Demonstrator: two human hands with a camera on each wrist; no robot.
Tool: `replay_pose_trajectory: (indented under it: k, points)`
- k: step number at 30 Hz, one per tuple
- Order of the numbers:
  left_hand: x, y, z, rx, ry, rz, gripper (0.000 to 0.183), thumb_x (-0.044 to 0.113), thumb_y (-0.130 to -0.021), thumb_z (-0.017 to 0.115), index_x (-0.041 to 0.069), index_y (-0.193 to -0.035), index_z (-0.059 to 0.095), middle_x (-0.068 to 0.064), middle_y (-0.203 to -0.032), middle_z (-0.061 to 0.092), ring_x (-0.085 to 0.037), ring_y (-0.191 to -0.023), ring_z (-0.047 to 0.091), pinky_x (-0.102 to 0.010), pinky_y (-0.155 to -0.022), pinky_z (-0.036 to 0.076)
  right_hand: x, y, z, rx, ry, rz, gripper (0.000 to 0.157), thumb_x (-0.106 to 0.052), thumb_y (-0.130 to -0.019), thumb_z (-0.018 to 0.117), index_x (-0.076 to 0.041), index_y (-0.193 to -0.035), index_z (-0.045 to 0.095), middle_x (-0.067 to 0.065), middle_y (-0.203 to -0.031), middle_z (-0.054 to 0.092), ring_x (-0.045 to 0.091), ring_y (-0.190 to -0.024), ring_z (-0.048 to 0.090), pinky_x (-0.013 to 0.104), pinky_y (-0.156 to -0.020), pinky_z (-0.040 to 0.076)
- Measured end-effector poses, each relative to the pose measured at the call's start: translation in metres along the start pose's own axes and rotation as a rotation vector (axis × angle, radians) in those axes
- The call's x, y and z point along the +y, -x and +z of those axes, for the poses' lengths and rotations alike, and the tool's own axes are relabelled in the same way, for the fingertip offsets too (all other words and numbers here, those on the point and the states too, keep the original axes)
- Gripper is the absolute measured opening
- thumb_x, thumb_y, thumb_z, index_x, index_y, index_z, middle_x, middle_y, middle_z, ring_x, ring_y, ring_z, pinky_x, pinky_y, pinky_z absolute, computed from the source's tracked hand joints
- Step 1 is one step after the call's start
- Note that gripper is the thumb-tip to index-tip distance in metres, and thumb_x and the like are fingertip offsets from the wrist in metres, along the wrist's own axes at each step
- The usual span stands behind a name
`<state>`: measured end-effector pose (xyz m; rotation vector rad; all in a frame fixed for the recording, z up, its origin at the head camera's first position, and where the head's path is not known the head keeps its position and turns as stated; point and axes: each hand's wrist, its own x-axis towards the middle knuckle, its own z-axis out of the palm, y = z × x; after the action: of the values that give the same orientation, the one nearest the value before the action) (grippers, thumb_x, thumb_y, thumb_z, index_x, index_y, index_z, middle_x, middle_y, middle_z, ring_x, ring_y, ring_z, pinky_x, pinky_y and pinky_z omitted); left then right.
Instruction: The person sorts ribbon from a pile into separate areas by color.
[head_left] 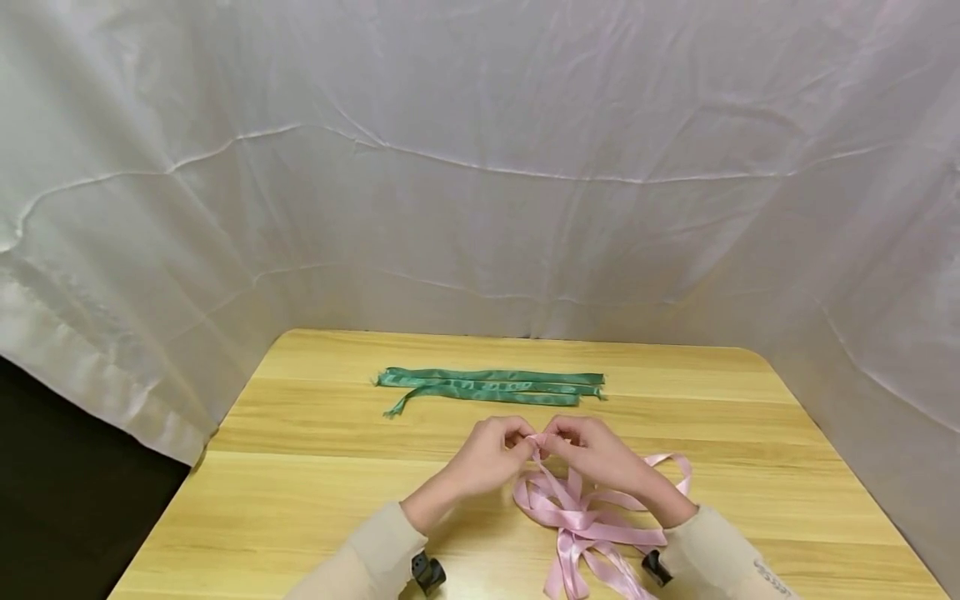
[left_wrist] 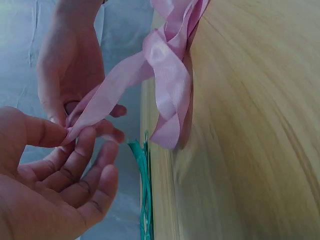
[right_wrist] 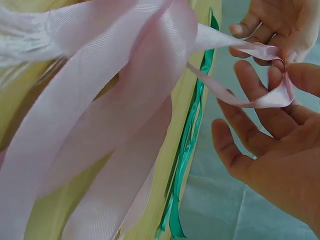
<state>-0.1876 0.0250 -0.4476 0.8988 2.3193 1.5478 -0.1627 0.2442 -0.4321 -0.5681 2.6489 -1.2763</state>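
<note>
so both hands r on the pink ribbon (head_left: 573,518) rn. L hand (head_left: 483,458) has a bit of it pinched btwn thumb + finger, R hand (head_left: 602,455) same deal, fingertips right next to each other, other fingers loosely bent. that pinched bit's held up off the desk (head_left: 300,492), w/ a small loop showing in the R wrist cam. rest of the pink stuff is in a loose tangle under/beside the R hand, a bit toward the desk's right edge, tails running toward the near side. few green ribbon strips (head_left: 487,386) lie flat near the far edge, abt mid, roughly parallel to it, some ends frayed. whitish curtain (head_left: 480,225) behind the far edge.
</note>
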Motion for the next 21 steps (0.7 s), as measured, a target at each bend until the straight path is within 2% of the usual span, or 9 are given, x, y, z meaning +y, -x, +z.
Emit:
replay_pose_trajectory:
  k: [2,4,7,11,13,15,19,21]
  points:
    - [0.0005,0.0005,-0.0019,0.0,-0.001,-0.02,0.016,0.013,-0.104,0.06,0.005,-0.101,0.074,-0.009,-0.091,0.074,-0.004,-0.075,0.06,-0.02,-0.067,0.049,-0.0014,-0.001,0.0001,0.007,-0.036,-0.001,0.026,-0.032,-0.108,0.06,-0.011,-0.098,0.073,0.009,-0.097,0.075,0.015,-0.075,0.061,0.024,-0.065,0.047]
    - [0.0007,0.001,-0.0037,-0.004,-0.001,-0.028,0.017,0.012,-0.104,0.059,0.004,-0.101,0.073,-0.013,-0.089,0.074,-0.004,-0.071,0.057,-0.02,-0.064,0.046,-0.0021,-0.0018,-0.0002,0.02,-0.085,0.001,0.028,-0.03,-0.109,0.059,-0.006,-0.099,0.07,0.015,-0.092,0.073,0.018,-0.072,0.062,0.024,-0.062,0.047]
    - [0.0009,0.0012,-0.006,-0.019,0.009,-0.018,0.018,0.012,-0.105,0.059,0.002,-0.1,0.073,-0.019,-0.089,0.073,-0.004,-0.067,0.054,-0.019,-0.061,0.044,-0.0034,-0.0024,-0.0013,0.017,-0.176,0.011,0.03,-0.028,-0.111,0.055,-0.002,-0.102,0.068,0.021,-0.087,0.071,0.026,-0.075,0.068,0.026,-0.066,0.051]
    - [0.0015,0.0004,-0.0076,-0.02,0.043,-0.019,0.019,0.012,-0.105,0.057,0.004,-0.102,0.074,-0.014,-0.091,0.074,-0.012,-0.073,0.06,-0.02,-0.064,0.046,-0.0052,-0.0027,-0.0015,-0.017,-0.236,0.026,0.024,-0.028,-0.108,0.061,-0.005,-0.109,0.066,0.024,-0.083,0.07,0.029,-0.072,0.07,0.023,-0.058,0.047]
    - [0.002,-0.0004,-0.0078,-0.014,0.086,-0.047,0.021,0.012,-0.105,0.055,0.003,-0.103,0.073,-0.01,-0.09,0.073,-0.017,-0.077,0.063,-0.024,-0.068,0.052,-0.0054,-0.0025,-0.001,-0.024,-0.236,0.019,0.021,-0.026,-0.106,0.066,-0.006,-0.111,0.066,0.024,-0.082,0.07,0.026,-0.07,0.069,0.022,-0.056,0.045]
    - [0.0027,-0.0015,-0.0079,-0.003,0.147,-0.09,0.024,0.011,-0.104,0.051,-0.002,-0.103,0.071,-0.005,-0.087,0.07,-0.019,-0.079,0.065,-0.03,-0.074,0.057,-0.0054,-0.0021,-0.0003,-0.012,-0.226,-0.003,0.018,-0.024,-0.105,0.067,-0.007,-0.11,0.065,0.022,-0.082,0.069,0.022,-0.071,0.069,0.024,-0.058,0.049]
    - [0.0045,-0.0031,-0.0085,0.0,0.285,-0.173,0.027,0.009,-0.1,0.048,-0.012,-0.098,0.064,0.0,-0.074,0.059,-0.012,-0.069,0.063,-0.032,-0.073,0.061,-0.0036,-0.0023,0.0019,0.052,-0.163,-0.054,0.01,-0.018,-0.103,0.068,-0.009,-0.107,0.065,0.015,-0.082,0.069,0.014,-0.071,0.066,0.026,-0.064,0.053]
    - [0.0062,-0.0029,-0.0098,0.004,0.326,-0.205,0.026,0.01,-0.098,0.048,-0.012,-0.093,0.062,0.002,-0.07,0.058,-0.01,-0.065,0.063,-0.029,-0.069,0.06,-0.0028,-0.0022,0.0028,0.078,-0.135,-0.07,0.007,-0.015,-0.103,0.068,-0.01,-0.105,0.063,0.013,-0.081,0.069,0.013,-0.07,0.065,0.024,-0.061,0.05]
